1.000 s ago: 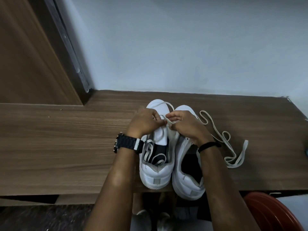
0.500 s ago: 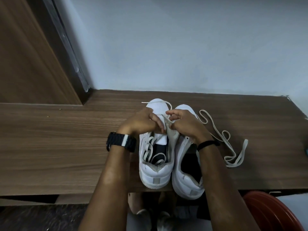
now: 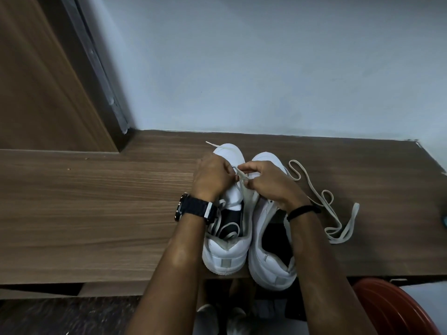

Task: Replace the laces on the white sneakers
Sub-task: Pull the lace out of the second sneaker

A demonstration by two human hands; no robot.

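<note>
Two white sneakers [image 3: 246,228] stood side by side at the worktop's [image 3: 96,201] near edge. Over the left one, the left hand [image 3: 212,176] and right hand [image 3: 268,182] pinched its lace [image 3: 242,176], apparently mid-threading; next, feeding the tip through another eyelet. A loose lace [image 3: 326,204] lay just beside the right sneaker.

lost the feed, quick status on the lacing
Left hand and right hand both pinch the lace over left sneaker. Loose lace lies beside right sneaker. Nothing blocking.
</note>
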